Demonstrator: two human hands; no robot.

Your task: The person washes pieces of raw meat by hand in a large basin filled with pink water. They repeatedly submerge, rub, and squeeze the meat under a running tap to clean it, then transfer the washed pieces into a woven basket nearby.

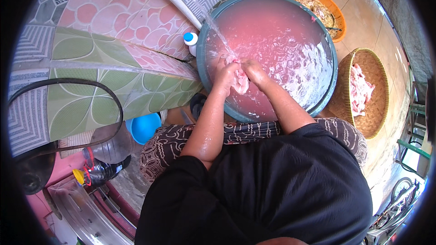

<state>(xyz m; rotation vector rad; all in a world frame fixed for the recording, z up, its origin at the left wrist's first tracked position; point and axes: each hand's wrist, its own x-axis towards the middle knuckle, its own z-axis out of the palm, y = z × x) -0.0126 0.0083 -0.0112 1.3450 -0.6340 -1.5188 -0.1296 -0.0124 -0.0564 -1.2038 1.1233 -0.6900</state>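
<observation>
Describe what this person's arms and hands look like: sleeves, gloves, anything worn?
Both forearms are bare and wet, with no gloves, and no rings or watch that I can make out. The left hand and right hand are uncovered. Black sleeves of a loose black top end around the elbows. A dark patterned cloth lies across the lap.

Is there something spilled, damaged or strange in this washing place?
Nothing looks damaged. The water in the large basin is cloudy pink, which fits the raw meat piece held by both hands, left hand and right hand, under the water stream.
</observation>
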